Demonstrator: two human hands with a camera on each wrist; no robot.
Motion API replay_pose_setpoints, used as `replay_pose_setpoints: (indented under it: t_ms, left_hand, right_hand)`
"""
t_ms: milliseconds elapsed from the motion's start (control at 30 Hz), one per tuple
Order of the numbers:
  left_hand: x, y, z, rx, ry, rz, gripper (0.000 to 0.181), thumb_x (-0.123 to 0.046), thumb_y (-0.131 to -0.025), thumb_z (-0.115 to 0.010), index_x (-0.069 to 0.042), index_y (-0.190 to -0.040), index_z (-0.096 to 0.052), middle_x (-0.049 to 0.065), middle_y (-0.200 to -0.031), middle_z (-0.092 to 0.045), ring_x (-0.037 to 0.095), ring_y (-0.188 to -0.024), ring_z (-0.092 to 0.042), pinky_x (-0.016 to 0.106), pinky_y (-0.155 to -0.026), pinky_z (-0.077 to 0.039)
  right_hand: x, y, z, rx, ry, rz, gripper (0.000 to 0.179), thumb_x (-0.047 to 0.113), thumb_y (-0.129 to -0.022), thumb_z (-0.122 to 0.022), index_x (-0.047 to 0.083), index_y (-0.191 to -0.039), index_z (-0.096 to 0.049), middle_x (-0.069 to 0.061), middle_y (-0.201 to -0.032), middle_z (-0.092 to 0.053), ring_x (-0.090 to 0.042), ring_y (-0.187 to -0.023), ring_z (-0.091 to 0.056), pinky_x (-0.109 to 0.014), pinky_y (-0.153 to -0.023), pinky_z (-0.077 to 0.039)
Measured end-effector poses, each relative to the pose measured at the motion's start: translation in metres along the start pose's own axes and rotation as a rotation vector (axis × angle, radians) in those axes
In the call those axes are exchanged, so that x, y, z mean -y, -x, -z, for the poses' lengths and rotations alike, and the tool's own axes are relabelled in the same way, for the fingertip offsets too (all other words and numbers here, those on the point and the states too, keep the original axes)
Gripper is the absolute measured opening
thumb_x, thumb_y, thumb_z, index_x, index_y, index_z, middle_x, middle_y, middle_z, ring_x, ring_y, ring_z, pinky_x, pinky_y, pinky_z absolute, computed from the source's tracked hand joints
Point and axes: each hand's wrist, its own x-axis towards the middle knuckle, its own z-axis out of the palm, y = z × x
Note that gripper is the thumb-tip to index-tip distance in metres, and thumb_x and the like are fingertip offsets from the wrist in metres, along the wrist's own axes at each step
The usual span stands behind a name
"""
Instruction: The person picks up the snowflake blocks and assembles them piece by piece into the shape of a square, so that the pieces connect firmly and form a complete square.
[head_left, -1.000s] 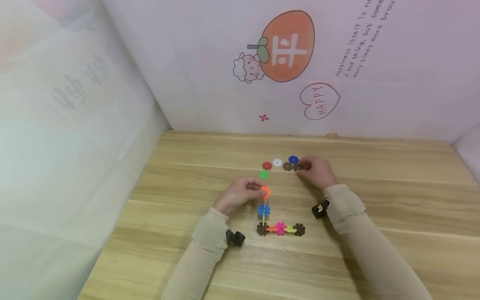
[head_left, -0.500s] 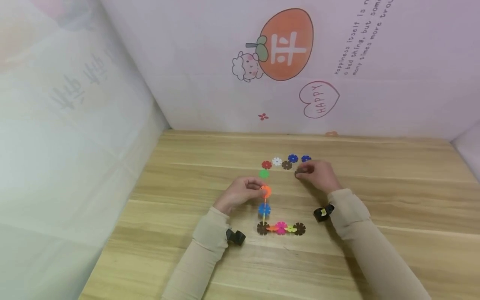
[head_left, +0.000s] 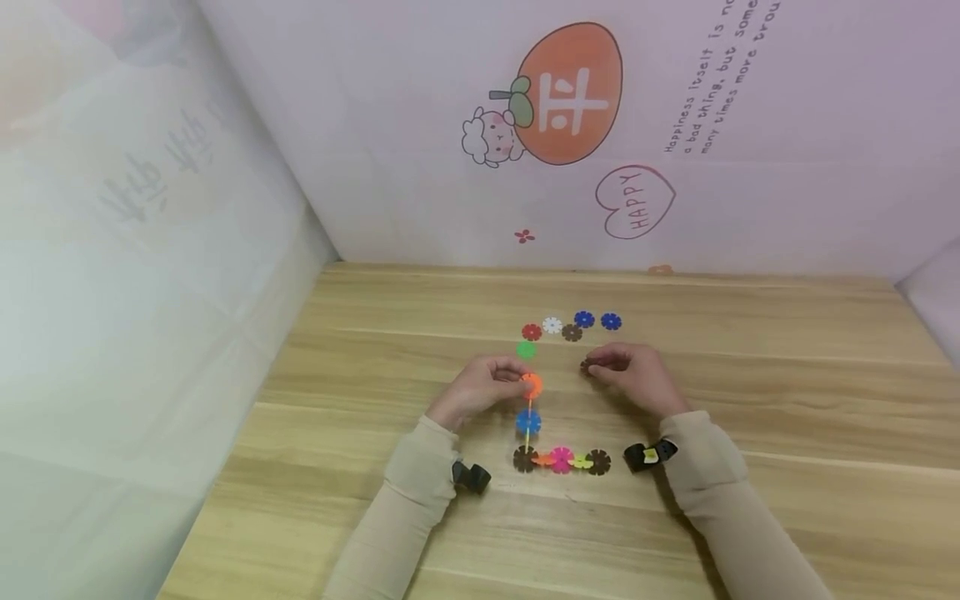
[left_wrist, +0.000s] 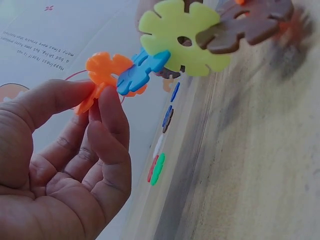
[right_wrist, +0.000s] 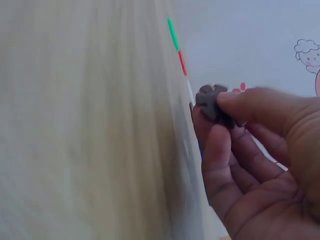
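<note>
My left hand pinches an orange notched plastic snowflake disc at the top end of an L-shaped chain of interlocked discs. Along the chain come a blue disc, a yellow disc and a brown corner disc. From that corner the chain runs right through a pink disc to a brown end disc. Between thumb and fingertips, my right hand holds a loose brown snowflake disc, to the right of the orange end.
Loose discs lie beyond both hands: green, red, white, brown and two blue ones, the farther right blue disc standing apart. Printed cloth walls border the wooden table at the back and left.
My right hand has drawn a brown disc out of the back group and brought it nearer and slightly left, uncovering the right-hand blue disc. My left hand keeps its place on the chain.
</note>
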Motion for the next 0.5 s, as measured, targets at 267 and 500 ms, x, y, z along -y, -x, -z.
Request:
replay_pose_setpoints:
  t_ms: [267,500]
  left_hand:
    - [0.004,0.003,0.000,0.002,-0.004,0.007,0.024,-0.020,-0.088,-0.075,-0.013,-0.111,-0.071,0.003,-0.105,-0.072,0.016,-0.097,-0.067,0.034,-0.089,-0.056]
    - [0.005,-0.001,-0.001,0.018,-0.002,-0.012,0.023,-0.022,-0.089,-0.074,-0.014,-0.111,-0.070,0.002,-0.106,-0.072,0.016,-0.099,-0.067,0.034,-0.090,-0.055]
  right_hand:
    - [0.009,0.013,-0.016,0.009,-0.107,0.048,0.018,0.020,-0.087,-0.075,0.016,-0.105,-0.074,-0.002,-0.103,-0.075,-0.017,-0.091,-0.067,-0.028,-0.081,-0.054]
    - [0.016,0.018,-0.020,-0.015,-0.104,0.254,0.015,0.009,-0.083,-0.078,0.016,-0.096,-0.076,0.001,-0.094,-0.076,-0.011,-0.084,-0.069,-0.023,-0.078,-0.056]
